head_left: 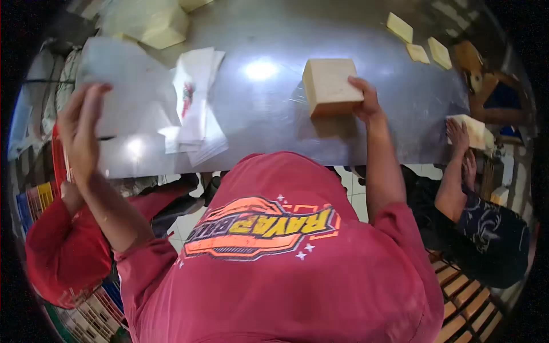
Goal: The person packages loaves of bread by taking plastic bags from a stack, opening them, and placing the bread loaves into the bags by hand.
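Observation:
My right hand [367,98] grips the right side of a pale cream block [333,86], its thumb on the top edge. The block has flat faces and square corners and is near the middle of the metal table; whether it is cheese or bread I cannot tell. My left hand [83,128] is raised at the table's left side, slightly blurred, fingers stretched out and nothing visible in them. Beside it lies a translucent plastic sheet [128,83]. Between my hands is an overlapping stack of white printed wrappers [191,106].
More pale blocks [164,30] stand at the back left, partly under clear plastic. Several thin yellowish slabs [400,27] lie at the back right. On the right, a co-worker's hand [457,136] rests on another block [476,130]. A person in a red top [68,257] is close on my left.

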A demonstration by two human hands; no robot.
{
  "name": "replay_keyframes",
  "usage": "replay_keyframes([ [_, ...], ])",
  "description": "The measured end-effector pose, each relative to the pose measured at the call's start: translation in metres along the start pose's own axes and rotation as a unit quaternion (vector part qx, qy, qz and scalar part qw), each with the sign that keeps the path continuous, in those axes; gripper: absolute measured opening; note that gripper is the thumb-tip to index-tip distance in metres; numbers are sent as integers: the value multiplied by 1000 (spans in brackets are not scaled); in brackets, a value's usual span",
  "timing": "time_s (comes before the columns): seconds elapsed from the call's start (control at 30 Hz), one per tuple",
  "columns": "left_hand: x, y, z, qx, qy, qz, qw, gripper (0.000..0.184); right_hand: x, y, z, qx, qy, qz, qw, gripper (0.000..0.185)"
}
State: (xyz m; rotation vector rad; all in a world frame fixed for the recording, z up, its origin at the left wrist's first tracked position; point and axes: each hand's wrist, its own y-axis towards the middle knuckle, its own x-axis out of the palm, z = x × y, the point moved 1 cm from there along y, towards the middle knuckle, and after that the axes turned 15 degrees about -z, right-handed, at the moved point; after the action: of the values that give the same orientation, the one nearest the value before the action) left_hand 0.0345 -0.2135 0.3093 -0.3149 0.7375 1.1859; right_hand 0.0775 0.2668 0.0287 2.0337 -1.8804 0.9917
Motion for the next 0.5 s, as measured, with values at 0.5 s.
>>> replay_keyframes([
  [0.5, 60, 92, 87, 328, -133, -587, 728, 18, 244, -91, -127, -211, -582, -385, 685, 67],
])
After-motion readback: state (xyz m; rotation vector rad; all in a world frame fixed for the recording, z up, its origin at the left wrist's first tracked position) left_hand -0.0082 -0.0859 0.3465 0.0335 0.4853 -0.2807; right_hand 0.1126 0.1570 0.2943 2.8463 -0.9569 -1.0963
